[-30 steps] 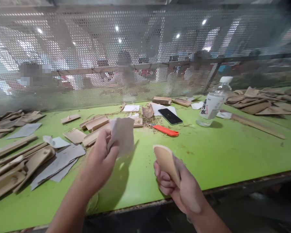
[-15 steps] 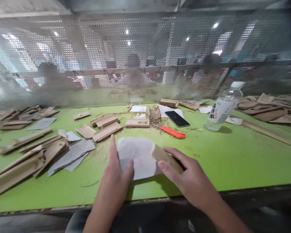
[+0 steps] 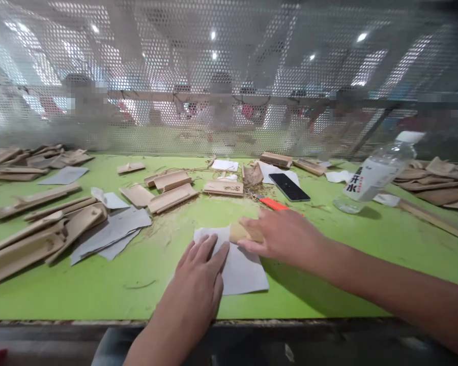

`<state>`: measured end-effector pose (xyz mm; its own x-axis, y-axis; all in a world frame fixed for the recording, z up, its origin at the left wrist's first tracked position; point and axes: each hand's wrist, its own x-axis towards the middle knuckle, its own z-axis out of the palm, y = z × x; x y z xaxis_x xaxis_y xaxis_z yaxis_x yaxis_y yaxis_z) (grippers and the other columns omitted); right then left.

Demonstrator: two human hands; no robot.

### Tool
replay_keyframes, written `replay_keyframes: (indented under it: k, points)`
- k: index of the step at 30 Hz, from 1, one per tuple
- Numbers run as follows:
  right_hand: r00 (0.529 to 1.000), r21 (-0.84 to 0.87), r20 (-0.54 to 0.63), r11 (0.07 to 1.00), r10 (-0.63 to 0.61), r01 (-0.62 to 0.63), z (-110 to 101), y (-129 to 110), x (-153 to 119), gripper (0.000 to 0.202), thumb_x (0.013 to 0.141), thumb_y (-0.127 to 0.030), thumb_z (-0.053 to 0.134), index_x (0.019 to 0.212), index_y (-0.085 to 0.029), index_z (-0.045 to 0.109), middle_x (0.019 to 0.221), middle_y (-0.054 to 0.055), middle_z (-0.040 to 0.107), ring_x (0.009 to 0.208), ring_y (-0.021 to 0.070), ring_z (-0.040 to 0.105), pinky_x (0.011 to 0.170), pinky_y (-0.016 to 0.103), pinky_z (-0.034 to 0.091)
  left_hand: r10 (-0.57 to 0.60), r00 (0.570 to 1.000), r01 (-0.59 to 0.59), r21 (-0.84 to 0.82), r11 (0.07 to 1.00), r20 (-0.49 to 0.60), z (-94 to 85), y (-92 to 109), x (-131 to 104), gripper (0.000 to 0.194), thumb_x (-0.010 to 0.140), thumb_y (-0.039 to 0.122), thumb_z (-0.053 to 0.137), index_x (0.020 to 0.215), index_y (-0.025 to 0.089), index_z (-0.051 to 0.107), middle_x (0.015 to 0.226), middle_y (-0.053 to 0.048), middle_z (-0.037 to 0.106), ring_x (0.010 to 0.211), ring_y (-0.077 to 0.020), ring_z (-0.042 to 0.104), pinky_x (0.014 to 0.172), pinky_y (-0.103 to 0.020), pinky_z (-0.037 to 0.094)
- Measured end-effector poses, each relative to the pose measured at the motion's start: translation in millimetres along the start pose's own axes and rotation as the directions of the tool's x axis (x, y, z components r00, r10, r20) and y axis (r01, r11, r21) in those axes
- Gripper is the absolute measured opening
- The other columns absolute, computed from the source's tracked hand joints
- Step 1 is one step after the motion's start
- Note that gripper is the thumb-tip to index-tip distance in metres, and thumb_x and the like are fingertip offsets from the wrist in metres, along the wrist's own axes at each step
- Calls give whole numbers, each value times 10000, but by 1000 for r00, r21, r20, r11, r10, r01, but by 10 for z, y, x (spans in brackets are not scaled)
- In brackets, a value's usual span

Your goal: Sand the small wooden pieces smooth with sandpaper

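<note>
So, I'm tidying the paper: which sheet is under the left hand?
The pale sheet nearest the camera: the left hand rests on it, and the right hand holds a tan piece at its far edge. The other sheets touch neither hand.

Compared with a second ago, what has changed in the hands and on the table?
The left hand has brought the raised sheet down flat onto the table and now lies on top of it. The right hand has moved the tan piece down to the sheet's far edge, still holding it. The bottle and phone stayed put.
</note>
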<state>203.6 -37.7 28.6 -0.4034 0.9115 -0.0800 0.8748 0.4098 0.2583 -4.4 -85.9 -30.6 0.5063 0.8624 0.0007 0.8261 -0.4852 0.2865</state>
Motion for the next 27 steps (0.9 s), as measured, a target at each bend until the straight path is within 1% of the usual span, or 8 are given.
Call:
replay_keyframes:
  k: [5, 9, 13, 16, 18, 21, 24, 27]
  points:
    - [1000, -38, -2, 999, -3, 3, -1, -74, 78, 528, 1011, -584, 540, 1378, -240, 700, 926, 125, 768, 738, 291, 725, 527, 322, 207, -10, 1000, 10, 53, 999, 2, 28, -23, -11, 636, 977, 121, 426, 1605, 223, 429, 1662, -235, 358, 1574, -410, 218, 1236, -618, 311]
    - [1000, -26, 25, 1000, -3, 4, -33, -75, 89, 517, 1010, -571, 540, 1363, -232, 708, 948, 134, 775, 765, 313, 741, 534, 324, 257, 16, 1000, -16, 83, 996, 1, 32, -49, 7, 646, 972, 119, 453, 1606, 241, 422, 1648, -210, 403, 1567, -393, 246, 1235, -615, 315]
    - [995, -20, 95, 1000, 12, -10, -77, 3, 46, 486, 986, -556, 572, 1287, -222, 757, 889, 136, 787, 785, 334, 749, 560, 323, 332, 12, 999, -16, 107, 994, 33, 8, -54, 23, 638, 962, 114, 480, 1588, 234, 453, 1637, -228, 416, 1559, -404, 260, 1223, -622, 333]
    - [993, -7, 113, 1000, 29, -29, -92, 21, 75, 504, 999, -562, 537, 1314, -225, 741, 913, 140, 799, 813, 349, 755, 559, 330, 358, -2, 999, -3, 117, 993, 44, -4, -37, 21, 625, 968, 116, 473, 1583, 224, 463, 1638, -239, 409, 1558, -410, 256, 1226, -622, 326]
    - [993, 11, 117, 1000, 12, -14, -94, 8, 116, 510, 1010, -564, 512, 1315, -223, 737, 948, 140, 807, 843, 354, 759, 553, 334, 362, -10, 999, 3, 129, 992, 54, -10, -22, 18, 621, 984, 126, 446, 1597, 223, 441, 1649, -220, 401, 1565, -397, 240, 1234, -617, 315]
    - [992, 9, 122, 1000, -27, 26, -114, -15, 139, 470, 994, -536, 549, 1239, -200, 770, 937, 145, 811, 843, 358, 764, 556, 337, 372, -20, 997, 8, 153, 988, 81, -25, -1, 15, 621, 1002, 147, 413, 1617, 236, 405, 1669, -170, 387, 1576, -370, 216, 1246, -608, 302]
    - [986, -50, 155, 996, -62, 71, -185, -19, 84, 391, 971, -472, 608, 1109, -165, 806, 863, 168, 803, 804, 360, 767, 578, 337, 395, -33, 995, 17, 163, 986, 97, -56, 10, 15, 627, 1004, 147, 395, 1622, 254, 393, 1684, -142, 367, 1579, -350, 209, 1249, -597, 304]
    - [975, -106, 221, 993, -34, 58, -276, 12, 3, 351, 963, -449, 624, 1037, -166, 819, 823, 177, 794, 780, 362, 767, 586, 337, 411, -34, 994, 18, 153, 988, 106, -83, 5, 7, 624, 1010, 145, 379, 1624, 259, 387, 1691, -138, 352, 1577, -341, 214, 1249, -592, 306]
